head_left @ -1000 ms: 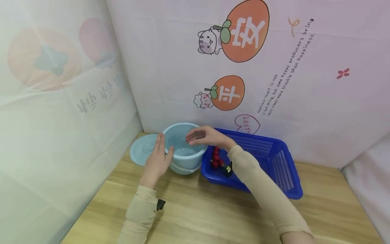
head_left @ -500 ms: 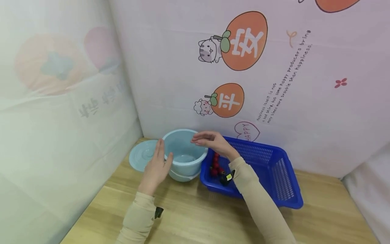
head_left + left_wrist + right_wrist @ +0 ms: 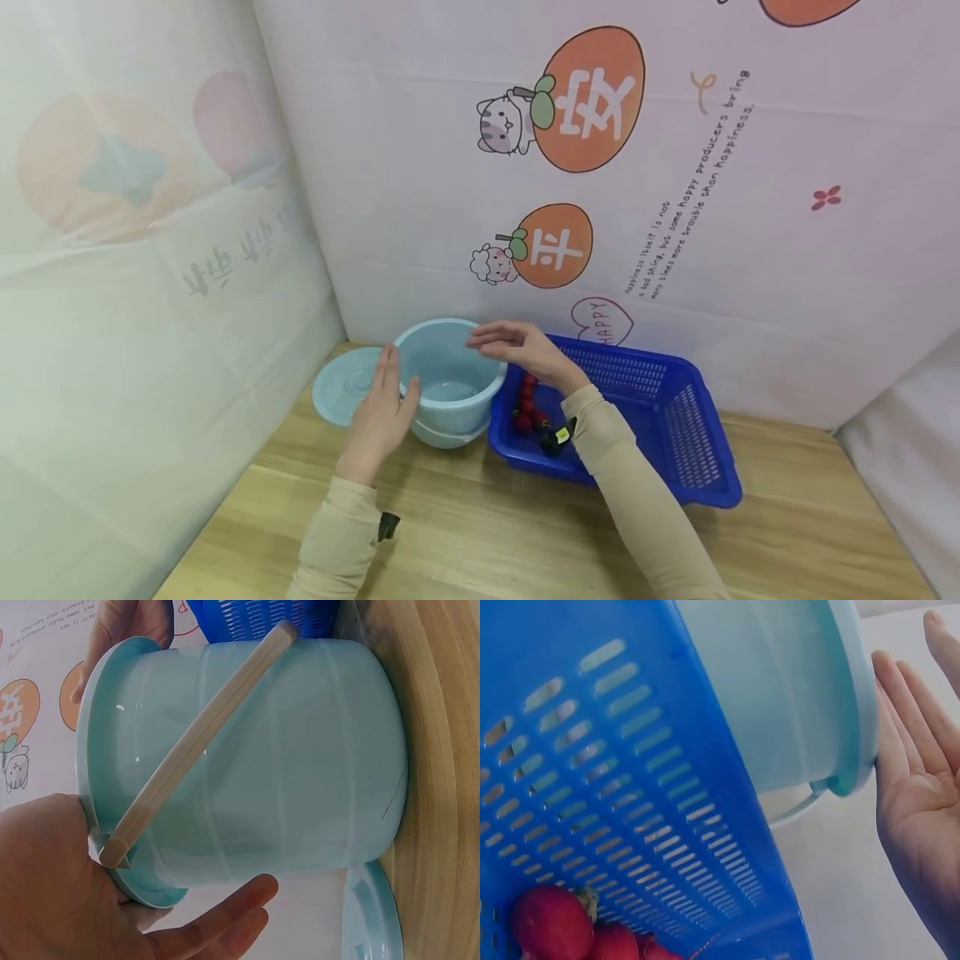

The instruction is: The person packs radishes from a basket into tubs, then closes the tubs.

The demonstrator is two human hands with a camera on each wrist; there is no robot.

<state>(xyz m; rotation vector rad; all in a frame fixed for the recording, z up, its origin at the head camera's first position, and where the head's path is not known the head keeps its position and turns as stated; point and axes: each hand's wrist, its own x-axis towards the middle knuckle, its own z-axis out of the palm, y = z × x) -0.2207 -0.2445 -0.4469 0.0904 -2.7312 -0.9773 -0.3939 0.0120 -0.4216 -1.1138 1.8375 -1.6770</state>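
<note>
A light blue bucket (image 3: 447, 421) stands upright on the table, its inside visible from above. My left hand (image 3: 377, 421) is at its left side by the rim, fingers straight. In the left wrist view, the thumb side of the left hand (image 3: 56, 877) lies close to the rim beside the pale carrying handle (image 3: 199, 739). My right hand (image 3: 528, 348) is at the right rim, fingers extended, holding nothing. In the right wrist view, the palm of the right hand (image 3: 922, 795) is beside the rim; contact is hard to tell. The round lid (image 3: 345, 387) lies left of the bucket.
A blue perforated basket (image 3: 697, 442) stands right of the bucket, partly beneath my right forearm. Several red radishes (image 3: 527, 408) lie at its left end. A printed cloth (image 3: 420, 167) hangs behind the wooden table (image 3: 480, 533).
My right hand has shifted slightly right, its fingertips less far over the bucket's mouth. The left hand stays beside the rim. The head view has tilted a little.
</note>
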